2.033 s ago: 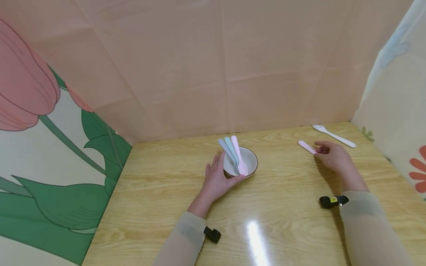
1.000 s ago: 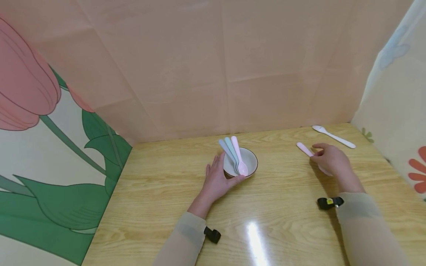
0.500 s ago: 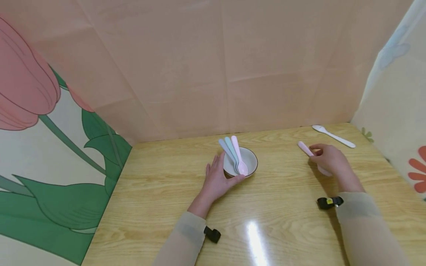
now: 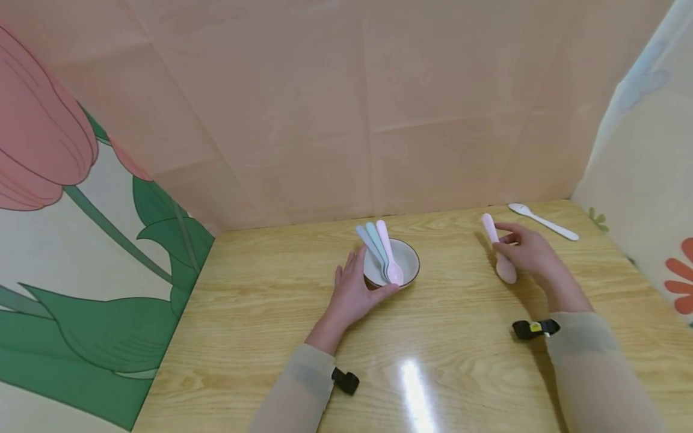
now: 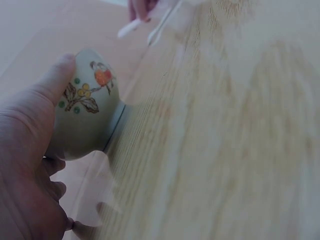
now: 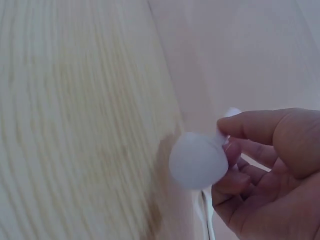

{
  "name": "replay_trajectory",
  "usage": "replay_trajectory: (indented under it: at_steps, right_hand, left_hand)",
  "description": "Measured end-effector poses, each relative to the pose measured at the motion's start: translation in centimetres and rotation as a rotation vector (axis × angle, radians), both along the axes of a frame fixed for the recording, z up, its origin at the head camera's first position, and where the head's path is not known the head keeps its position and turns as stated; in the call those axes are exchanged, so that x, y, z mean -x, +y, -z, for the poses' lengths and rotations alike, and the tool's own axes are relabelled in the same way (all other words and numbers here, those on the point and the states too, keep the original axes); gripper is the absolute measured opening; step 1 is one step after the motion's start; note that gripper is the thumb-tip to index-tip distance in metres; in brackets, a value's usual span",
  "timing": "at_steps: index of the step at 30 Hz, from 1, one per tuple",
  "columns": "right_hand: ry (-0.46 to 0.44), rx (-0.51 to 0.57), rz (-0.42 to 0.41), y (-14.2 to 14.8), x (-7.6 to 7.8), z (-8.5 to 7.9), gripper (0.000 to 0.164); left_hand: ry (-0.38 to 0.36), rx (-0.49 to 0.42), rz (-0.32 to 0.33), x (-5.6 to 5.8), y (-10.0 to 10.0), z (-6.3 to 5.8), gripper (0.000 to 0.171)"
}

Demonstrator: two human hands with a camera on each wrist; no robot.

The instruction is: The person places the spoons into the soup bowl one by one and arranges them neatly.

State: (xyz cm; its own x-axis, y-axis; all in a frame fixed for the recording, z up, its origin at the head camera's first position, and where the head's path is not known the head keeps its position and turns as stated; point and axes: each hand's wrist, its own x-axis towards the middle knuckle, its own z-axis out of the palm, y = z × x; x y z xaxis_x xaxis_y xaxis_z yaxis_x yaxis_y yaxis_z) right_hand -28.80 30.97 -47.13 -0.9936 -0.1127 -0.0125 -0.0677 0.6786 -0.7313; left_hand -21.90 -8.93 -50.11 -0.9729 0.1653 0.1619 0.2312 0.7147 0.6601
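Observation:
At the middle of the table, my left hand [image 4: 353, 299] grips a small white bowl [image 4: 407, 260] with a dark rim, thumb on the near side and fingers on the left. Painted fruit and leaves show on the bowl's outside [image 5: 85, 122] in the left wrist view. A lavender spoon [image 4: 366, 239], a mint spoon [image 4: 372, 230] and a pink spoon [image 4: 383, 237] lean together in it, handles pointing back. Over to the right, my right hand [image 4: 532, 254] pinches another pink spoon [image 4: 506, 268] around its middle, tilted with its scoop toward me and off the table.
A white spoon [image 4: 547, 224] lies on the wooden table [image 4: 281, 288] at the back right, just behind my right hand. A pink cloth wall [image 4: 303, 150] borders the back edge. Floral panels [image 4: 97, 313] stand at both sides.
The right hand has lifted the pink spoon and shifted slightly left, turning it so that its handle points up and its scoop shows. The left hand and bowl have not moved.

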Motion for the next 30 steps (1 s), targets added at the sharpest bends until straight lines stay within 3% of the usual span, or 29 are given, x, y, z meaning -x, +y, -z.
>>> replay_trajectory:
  at_steps: [9, 24, 30]
  right_hand:
    - [0.031, 0.157, 0.003, -2.0, -0.1, -0.8, 0.062]
    - [0.005, 0.241, -0.023, -4.7, -0.9, -2.7, 0.047]
    - [0.023, 0.322, -0.071, -5.2, -1.1, -2.9, 0.052]
  left_hand:
    - [0.002, 0.001, 0.001, 0.0, 0.0, -0.1, 0.116]
    - [0.015, 0.014, -0.005, -0.1, -0.1, 0.1, 0.118]
    - [0.010, 0.020, -0.004, -0.1, -0.1, 0.1, 0.118]
